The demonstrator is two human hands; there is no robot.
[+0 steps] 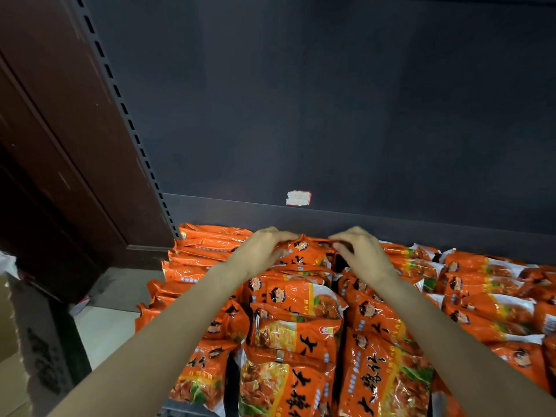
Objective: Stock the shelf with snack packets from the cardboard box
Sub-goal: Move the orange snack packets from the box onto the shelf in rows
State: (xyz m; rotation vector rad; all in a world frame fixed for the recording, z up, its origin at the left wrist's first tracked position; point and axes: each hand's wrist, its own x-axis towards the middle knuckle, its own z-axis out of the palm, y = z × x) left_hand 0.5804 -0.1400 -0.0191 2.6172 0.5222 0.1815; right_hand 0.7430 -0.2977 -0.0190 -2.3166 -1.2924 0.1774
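Gripping rear packet (304,254), left hand (264,251) & right hand (361,254); fingertips hidden.

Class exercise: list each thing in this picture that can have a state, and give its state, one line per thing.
Left hand: closed on the rear packet's top edge.
Right hand: closed on the same edge.
Rear packet: held by both hands at the back panel.
Orange packets: sealed, lying in overlapping rows.
Back panel: bare except for a label.
Price label: stuck on, worn.
Cardboard box: only partly in view; contents hidden.
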